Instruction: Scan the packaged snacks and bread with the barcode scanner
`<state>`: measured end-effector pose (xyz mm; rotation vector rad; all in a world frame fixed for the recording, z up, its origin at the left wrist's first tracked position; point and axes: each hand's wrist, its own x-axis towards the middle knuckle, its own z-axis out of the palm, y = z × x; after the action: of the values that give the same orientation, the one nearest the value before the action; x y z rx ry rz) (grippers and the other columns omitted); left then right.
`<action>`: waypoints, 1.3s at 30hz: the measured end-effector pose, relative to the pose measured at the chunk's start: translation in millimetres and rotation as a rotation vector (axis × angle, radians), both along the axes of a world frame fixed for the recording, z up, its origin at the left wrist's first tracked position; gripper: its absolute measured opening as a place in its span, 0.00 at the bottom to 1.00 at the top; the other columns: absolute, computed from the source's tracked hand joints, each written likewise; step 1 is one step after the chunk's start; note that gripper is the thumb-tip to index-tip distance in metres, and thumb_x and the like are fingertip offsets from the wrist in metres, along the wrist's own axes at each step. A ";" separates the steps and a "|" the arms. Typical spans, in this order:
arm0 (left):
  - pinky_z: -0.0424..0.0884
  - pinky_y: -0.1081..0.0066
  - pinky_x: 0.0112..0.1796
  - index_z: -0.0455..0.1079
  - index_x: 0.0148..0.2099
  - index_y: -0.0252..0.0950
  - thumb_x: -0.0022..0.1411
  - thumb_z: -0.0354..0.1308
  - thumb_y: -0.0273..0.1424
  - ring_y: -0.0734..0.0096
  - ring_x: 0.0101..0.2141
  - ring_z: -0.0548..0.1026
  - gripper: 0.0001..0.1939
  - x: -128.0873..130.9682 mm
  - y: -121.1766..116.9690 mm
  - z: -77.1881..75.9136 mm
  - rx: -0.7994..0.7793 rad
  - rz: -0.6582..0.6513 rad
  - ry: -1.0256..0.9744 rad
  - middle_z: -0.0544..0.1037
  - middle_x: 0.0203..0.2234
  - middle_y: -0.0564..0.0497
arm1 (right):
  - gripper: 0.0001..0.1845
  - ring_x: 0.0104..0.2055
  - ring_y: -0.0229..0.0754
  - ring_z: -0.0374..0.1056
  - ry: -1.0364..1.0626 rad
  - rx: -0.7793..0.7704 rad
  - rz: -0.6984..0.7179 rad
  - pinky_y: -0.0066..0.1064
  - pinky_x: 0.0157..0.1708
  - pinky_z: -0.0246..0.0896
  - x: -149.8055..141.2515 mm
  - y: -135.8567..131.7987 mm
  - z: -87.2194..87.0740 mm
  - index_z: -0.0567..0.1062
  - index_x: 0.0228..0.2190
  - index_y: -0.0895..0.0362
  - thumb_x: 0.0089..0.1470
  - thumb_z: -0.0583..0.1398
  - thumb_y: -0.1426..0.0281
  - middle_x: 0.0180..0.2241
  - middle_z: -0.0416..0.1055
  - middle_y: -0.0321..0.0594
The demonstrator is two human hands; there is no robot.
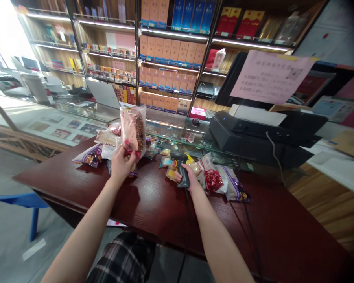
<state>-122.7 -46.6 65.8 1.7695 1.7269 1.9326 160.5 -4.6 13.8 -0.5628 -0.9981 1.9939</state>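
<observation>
My left hand (121, 163) is closed on the bottom of a clear snack bag (133, 129) with reddish and pale contents, holding it upright above a dark red wooden counter (153, 204). My right hand (191, 177) grips the handle of a black barcode scanner (180, 167), which rests low over the counter with its head pointing toward the bag. The scanner's cable runs back along my right arm. Several other snack packets lie around both hands, including a red-and-white packet (211, 177) just right of the scanner.
A black register with a screen and pink paper note (268, 76) stands at the right. More packets (90, 155) lie left of the bag. A glass display case (56, 118) and shelves of boxed goods (171, 51) fill the back. A blue stool (23, 202) stands at the left.
</observation>
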 end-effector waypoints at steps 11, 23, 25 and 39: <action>0.72 0.54 0.44 0.63 0.52 0.32 0.54 0.61 0.41 0.53 0.39 0.75 0.27 -118.1 -20.5 -18.2 -0.325 0.418 -0.035 0.75 0.37 0.42 | 0.20 0.17 0.35 0.52 -0.005 0.005 0.031 0.24 0.17 0.45 -0.3 0.9 1.0 0.71 0.39 0.57 0.49 0.61 0.56 0.14 0.58 0.30; 0.33 0.43 0.64 0.47 0.71 0.33 0.64 0.50 0.40 0.45 0.69 0.38 0.37 -105.3 -31.5 -54.4 -0.216 0.384 0.589 0.40 0.70 0.34 | 0.20 0.17 0.35 0.50 -0.049 0.023 -0.010 0.25 0.17 0.43 -0.9 -0.5 1.8 0.72 0.39 0.56 0.49 0.60 0.56 0.15 0.56 0.29; 0.35 0.43 0.64 0.47 0.71 0.34 0.66 0.49 0.42 0.45 0.69 0.37 0.37 -107.0 -27.7 -57.6 -0.277 0.331 0.618 0.40 0.71 0.35 | 0.19 0.17 0.35 0.50 -0.069 0.017 -0.001 0.26 0.17 0.43 -1.0 -1.0 2.2 0.72 0.38 0.56 0.49 0.60 0.56 0.15 0.56 0.29; 0.32 0.44 0.64 0.41 0.72 0.27 0.67 0.46 0.42 0.49 0.70 0.38 0.39 -102.0 -31.8 -59.1 -0.195 0.324 0.636 0.45 0.69 0.31 | 0.23 0.17 0.36 0.50 -0.082 0.053 -0.043 0.28 0.17 0.45 -0.3 -3.6 4.1 0.72 0.38 0.56 0.47 0.61 0.52 0.14 0.55 0.30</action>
<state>-224.7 -78.4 6.7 2.3022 2.4186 1.2668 160.2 -8.2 17.9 -0.6358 -1.0770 1.9139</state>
